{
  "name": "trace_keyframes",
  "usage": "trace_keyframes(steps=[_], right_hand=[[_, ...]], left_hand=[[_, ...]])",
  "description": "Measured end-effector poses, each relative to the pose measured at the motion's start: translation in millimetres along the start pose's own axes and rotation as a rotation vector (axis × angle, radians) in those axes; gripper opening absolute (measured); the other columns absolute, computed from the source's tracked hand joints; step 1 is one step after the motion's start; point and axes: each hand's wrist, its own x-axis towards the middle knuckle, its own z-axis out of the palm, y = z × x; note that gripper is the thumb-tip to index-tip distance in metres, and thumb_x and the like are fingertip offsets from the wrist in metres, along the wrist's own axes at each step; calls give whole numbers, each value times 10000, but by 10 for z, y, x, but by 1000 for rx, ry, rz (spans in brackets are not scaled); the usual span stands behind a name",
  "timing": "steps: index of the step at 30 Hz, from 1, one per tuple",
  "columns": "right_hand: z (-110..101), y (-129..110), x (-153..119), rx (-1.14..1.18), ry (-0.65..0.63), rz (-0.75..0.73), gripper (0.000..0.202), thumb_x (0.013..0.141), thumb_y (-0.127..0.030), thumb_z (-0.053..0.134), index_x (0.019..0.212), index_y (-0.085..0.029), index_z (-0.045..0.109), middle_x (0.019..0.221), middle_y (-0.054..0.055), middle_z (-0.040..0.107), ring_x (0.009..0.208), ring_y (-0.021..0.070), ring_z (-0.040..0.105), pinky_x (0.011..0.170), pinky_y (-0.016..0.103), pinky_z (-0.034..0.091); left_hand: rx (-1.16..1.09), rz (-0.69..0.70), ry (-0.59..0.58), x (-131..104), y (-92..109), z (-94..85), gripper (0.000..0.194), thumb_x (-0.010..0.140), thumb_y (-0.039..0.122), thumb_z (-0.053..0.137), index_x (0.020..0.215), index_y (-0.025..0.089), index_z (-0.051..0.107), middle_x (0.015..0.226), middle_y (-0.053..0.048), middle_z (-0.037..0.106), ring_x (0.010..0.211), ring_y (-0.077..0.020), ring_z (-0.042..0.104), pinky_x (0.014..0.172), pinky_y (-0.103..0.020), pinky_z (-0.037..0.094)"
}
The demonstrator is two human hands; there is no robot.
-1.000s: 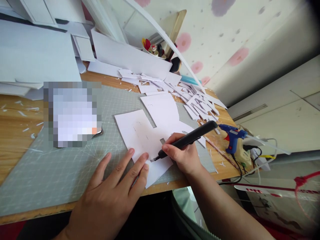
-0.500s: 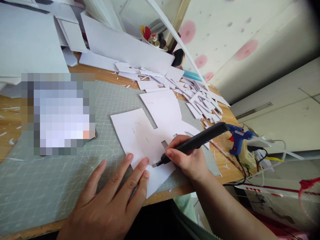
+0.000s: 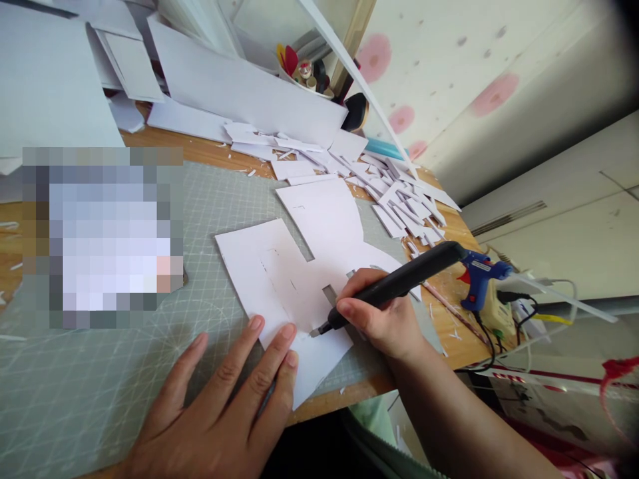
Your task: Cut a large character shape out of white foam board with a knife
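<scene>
A black craft knife (image 3: 394, 283) is gripped like a pen in my right hand (image 3: 384, 322). Its blade tip touches a white foam board piece (image 3: 334, 223) near the board's lower part. Slots, a small rectangular opening and short cut lines show in the board. My left hand (image 3: 229, 392) lies with fingers spread, its fingertips pressing on the board's lower left edge. Under the board is a grey-green cutting mat (image 3: 200, 199) with a printed grid. The mat's right part is partly covered by the board and my right hand.
White offcuts (image 3: 399, 193) are heaped at the back right of the wooden table (image 3: 454, 326). A blue hot glue gun (image 3: 479, 273) stands at the right with cords. Larger white boards (image 3: 239, 80) lean at the back. A pixelated patch hides something on the left.
The knife tip has shifted slightly right along the board. My left hand keeps pressing on the board's edge. The whole view has moved a little.
</scene>
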Motion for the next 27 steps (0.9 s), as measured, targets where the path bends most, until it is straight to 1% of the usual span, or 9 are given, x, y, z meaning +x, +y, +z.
trace_keyframes(steps=[5, 10, 14, 16, 18, 20, 22, 24, 27], right_hand=[[-39, 64, 15, 40, -4, 26, 180, 667, -272, 795, 595, -188, 653, 489, -45, 580, 418, 67, 445, 379, 180, 325], [-64, 133, 41, 118, 1, 55, 204, 680, -297, 809, 603, -191, 653, 474, -57, 560, 405, 59, 411, 379, 184, 306], [-78, 167, 68, 181, -57, 57, 218, 634, -301, 844, 599, -181, 666, 488, -43, 579, 429, 68, 447, 398, 186, 327], [-75, 172, 73, 275, 15, 33, 244, 608, -332, 855, 589, -180, 666, 482, -37, 578, 421, 75, 458, 391, 192, 333], [-54, 160, 82, 427, 178, -12, 281, 587, -384, 858, 588, -185, 660, 436, -58, 526, 380, 69, 423, 373, 194, 325], [-13, 122, 100, 551, 328, -59, 296, 561, -396, 867, 611, -191, 659, 402, -89, 467, 347, 52, 373, 363, 189, 325], [44, 59, 126, 559, 381, -89, 295, 544, -363, 881, 646, -192, 664, 426, -91, 493, 352, 48, 387, 368, 188, 353], [106, -16, 162, 478, 353, -98, 310, 533, -346, 892, 659, -188, 657, 486, -65, 569, 382, 68, 457, 372, 198, 390], [190, -110, 247, 329, 204, -67, 359, 500, -354, 913, 665, -183, 644, 528, -36, 621, 421, 106, 529, 367, 215, 412]], left_hand=[[-3, -11, 5, -4, 4, 13, 386, 973, 364, 488, 1311, 211, 593, 1527, -46, 461, 1412, -311, 392, 1215, -582, 136], [-45, -40, 5, 22, 7, -19, 375, 1015, 337, 375, 1289, 232, 608, 1502, -14, 494, 1381, -292, 443, 1223, -561, 121], [-38, -57, 36, 86, 17, -60, 393, 1028, 299, 313, 1244, 236, 635, 1461, 10, 541, 1345, -271, 486, 1231, -514, 117], [-23, -69, 48, 121, 23, -69, 410, 1034, 284, 289, 1211, 239, 656, 1441, 23, 561, 1334, -265, 496, 1232, -498, 119], [-3, -67, 64, 147, 27, -65, 432, 1040, 288, 269, 1178, 242, 675, 1427, 28, 576, 1327, -258, 503, 1232, -483, 120], [23, -60, 73, 158, 27, -51, 439, 1041, 303, 267, 1153, 245, 687, 1419, 26, 585, 1318, -251, 510, 1229, -480, 123], [46, -54, 72, 156, 27, -32, 415, 1035, 314, 292, 1168, 260, 682, 1417, 25, 590, 1312, -251, 514, 1224, -496, 117], [64, -52, 83, 152, 30, -17, 385, 1022, 301, 329, 1200, 281, 670, 1399, 28, 607, 1298, -255, 520, 1218, -521, 109], [89, -47, 104, 166, 49, -9, 363, 1003, 279, 379, 1231, 285, 662, 1347, 18, 649, 1257, -263, 542, 1215, -532, 93]])
